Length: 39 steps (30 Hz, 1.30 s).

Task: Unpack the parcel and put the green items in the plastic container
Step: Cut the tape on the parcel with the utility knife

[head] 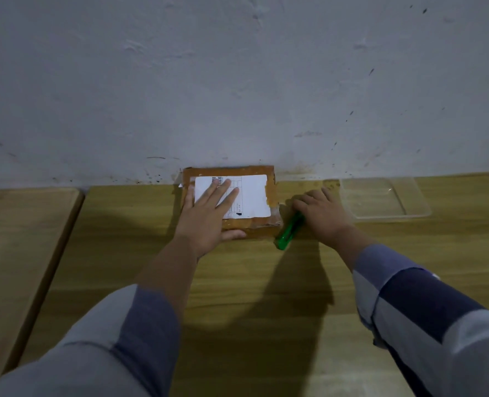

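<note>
Left hand (209, 213) lies flat, fingers straight, pressing the taped brown parcel (262, 193) at the far edge of the tabletop (237, 282) against the wall. Right hand (325, 214) grips a green cutter (287, 234) just right of the parcel. The clear plastic container (386, 200) sits farther right.

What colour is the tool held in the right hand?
Green: the tool in the right hand, seen in the head view.
</note>
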Tool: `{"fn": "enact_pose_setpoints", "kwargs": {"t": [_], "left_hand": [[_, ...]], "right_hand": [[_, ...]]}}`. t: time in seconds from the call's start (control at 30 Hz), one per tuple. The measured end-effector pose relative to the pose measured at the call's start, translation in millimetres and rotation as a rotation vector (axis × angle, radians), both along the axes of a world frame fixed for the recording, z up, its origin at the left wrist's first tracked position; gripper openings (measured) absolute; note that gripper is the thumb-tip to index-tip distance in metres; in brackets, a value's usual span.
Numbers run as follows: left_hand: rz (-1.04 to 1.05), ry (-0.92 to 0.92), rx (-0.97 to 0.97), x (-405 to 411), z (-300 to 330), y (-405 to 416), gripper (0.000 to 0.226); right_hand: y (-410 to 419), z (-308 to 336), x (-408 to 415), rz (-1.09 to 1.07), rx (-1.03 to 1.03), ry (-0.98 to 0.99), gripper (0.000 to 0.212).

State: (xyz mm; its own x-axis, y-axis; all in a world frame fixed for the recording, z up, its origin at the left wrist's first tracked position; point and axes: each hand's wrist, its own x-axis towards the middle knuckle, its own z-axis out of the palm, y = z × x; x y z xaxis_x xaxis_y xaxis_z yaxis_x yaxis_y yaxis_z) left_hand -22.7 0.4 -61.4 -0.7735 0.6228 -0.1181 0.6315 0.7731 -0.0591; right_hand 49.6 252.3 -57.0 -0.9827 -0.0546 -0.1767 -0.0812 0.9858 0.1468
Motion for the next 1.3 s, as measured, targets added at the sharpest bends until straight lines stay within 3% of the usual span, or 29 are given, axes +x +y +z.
{"fn": "enact_pose_setpoints", "kwargs": {"t": [0.17, 0.23, 0.37, 0.47, 0.63, 0.77, 0.87, 0.93, 1.3], "left_hand": [[-0.003, -0.004, 0.007, 1.5, -0.5, -1.3, 0.098], [-0.001, -0.005, 0.013, 1.5, -1.5, -1.5, 0.098], [0.01, -0.002, -0.007, 8.7, -2.2, -2.7, 0.097], [0.009, 0.0, -0.004, 18.2, -1.5, -5.1, 0.097], [0.017, -0.01, 0.006, 34.8, -0.7, -9.8, 0.096], [0.023, -0.008, 0.005, 45.4, -1.0, -12.8, 0.094], [0.022, -0.011, -0.002, 50.1, -1.2, -15.2, 0.094], [0.021, -0.017, -0.003, 52.0, -1.2, -15.9, 0.095], [0.014, -0.007, 0.019, 52.9, -2.8, -18.3, 0.093]], "right_hand": [[2.7, 1.4, 27.6, 0.021, -0.054, 0.027, 0.041], [6.4, 3.1, 39.4, -0.004, -0.099, 0.059, 0.031], [0.8, 16.6, 64.9, -0.293, -0.461, 0.057, 0.016], [-8.2, 23.4, 75.7, -0.361, -0.615, 0.093, 0.018], [-31.0, 32.0, 75.1, -0.607, -1.038, 0.128, 0.034], [-45.1, 48.0, 66.5, -0.716, -1.272, -0.035, 0.075], [-52.5, 58.3, 67.3, -0.649, -1.287, -0.138, 0.1], [-56.6, 59.5, 68.8, -0.627, -1.24, -0.163, 0.103], [-71.8, 46.0, 72.5, -0.739, -1.125, 0.176, 0.049]]}}
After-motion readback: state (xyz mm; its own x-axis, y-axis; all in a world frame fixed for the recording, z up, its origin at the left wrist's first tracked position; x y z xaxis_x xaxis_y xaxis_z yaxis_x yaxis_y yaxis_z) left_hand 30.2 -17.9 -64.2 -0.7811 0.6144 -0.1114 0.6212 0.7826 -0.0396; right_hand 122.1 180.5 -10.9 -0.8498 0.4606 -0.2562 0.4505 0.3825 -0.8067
